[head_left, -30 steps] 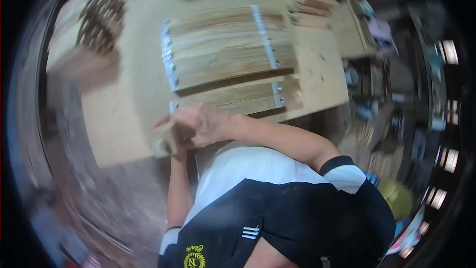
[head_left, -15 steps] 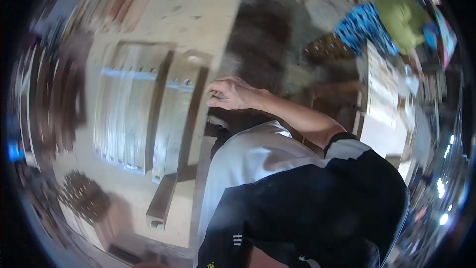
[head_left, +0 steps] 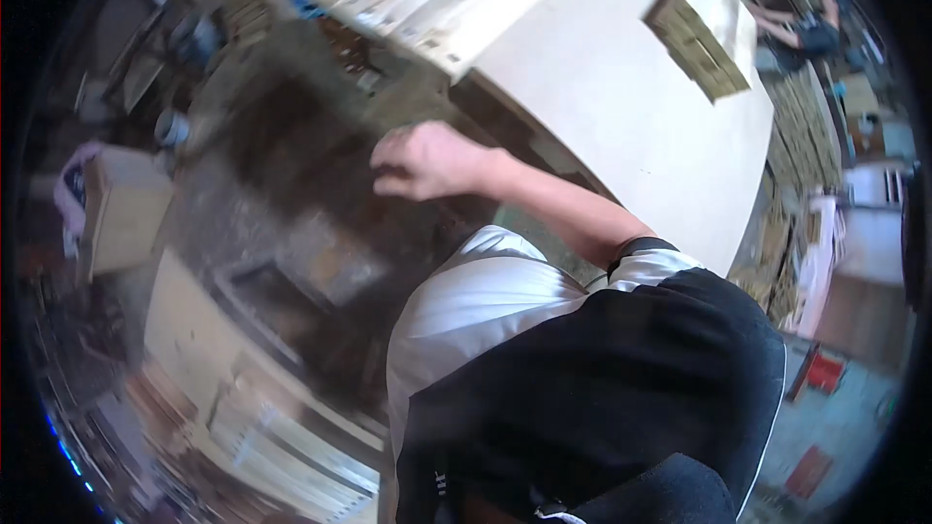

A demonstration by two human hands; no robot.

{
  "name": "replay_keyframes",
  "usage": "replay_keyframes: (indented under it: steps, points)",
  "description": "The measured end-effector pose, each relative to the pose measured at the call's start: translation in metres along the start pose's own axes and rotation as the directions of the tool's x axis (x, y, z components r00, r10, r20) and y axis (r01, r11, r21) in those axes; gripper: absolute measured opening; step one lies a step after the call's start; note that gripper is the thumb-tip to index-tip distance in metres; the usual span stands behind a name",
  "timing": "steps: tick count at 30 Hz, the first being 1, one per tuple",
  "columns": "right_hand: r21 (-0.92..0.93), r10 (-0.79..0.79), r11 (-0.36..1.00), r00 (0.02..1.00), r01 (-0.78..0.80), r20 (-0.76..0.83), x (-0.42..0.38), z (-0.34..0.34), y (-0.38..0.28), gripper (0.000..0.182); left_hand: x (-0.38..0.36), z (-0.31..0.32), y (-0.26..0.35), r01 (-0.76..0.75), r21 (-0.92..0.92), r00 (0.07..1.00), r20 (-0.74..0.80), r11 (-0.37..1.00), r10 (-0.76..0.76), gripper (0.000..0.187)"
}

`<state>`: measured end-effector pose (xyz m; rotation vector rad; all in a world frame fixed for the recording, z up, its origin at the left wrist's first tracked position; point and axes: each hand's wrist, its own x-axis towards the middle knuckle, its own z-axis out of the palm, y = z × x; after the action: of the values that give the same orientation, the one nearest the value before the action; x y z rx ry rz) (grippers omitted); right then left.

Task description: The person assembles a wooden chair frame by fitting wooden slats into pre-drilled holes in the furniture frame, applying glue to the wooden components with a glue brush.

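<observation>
My right hand (head_left: 432,160) hangs in the air over the dark floor, its fingers loosely curled in. I see nothing held in it, though the palm is turned away. Nearest to it is a pale worktable (head_left: 621,68), apart from the hand. Several light wooden boards (head_left: 437,10) with small holes near their ends lie side by side on that table's near end. My left hand is out of sight.
A wooden block-like stack (head_left: 714,29) stands on the far part of the worktable. At lower left, more boards (head_left: 282,456) rest on another work surface (head_left: 189,320). A box (head_left: 131,209) stands at left. A person (head_left: 815,34) is at upper right.
The view has swung round to the right. The surface with boards has slid to lower left, and the pale worktable now fills the upper right. My right hand has left that surface's edge.
</observation>
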<state>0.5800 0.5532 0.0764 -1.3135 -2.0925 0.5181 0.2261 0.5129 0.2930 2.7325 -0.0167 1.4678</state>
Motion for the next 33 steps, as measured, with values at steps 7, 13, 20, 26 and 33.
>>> replay_keyframes:
  steps: [7,13,20,26,33]
  points:
    - [0.34,0.628,0.778,0.671,-0.528,-0.394,-0.092,-0.139,0.079,0.026,0.071,0.076,-0.043,-0.194,-0.281,0.979,0.01,0.94,0.205,0.079]
    - [0.393,0.677,0.731,0.664,-0.558,-0.318,-0.099,-0.119,0.087,0.025,0.103,0.092,-0.05,-0.25,-0.344,0.96,0.032,0.905,0.278,0.073]
    - [0.233,0.257,0.933,0.96,-0.276,0.108,-0.02,-0.065,0.056,0.025,0.115,0.056,-0.016,-0.241,-0.21,0.966,0.039,0.947,0.255,0.068]
    - [0.253,-0.107,0.967,0.952,0.032,0.287,0.04,-0.009,0.027,0.023,0.115,0.011,0.055,-0.264,0.061,0.965,0.017,0.963,0.263,0.064]
    - [0.476,-0.377,0.867,0.819,0.148,0.432,0.097,0.069,-0.032,0.019,0.092,-0.044,0.15,-0.388,0.257,0.671,-0.58,0.885,0.462,0.044]
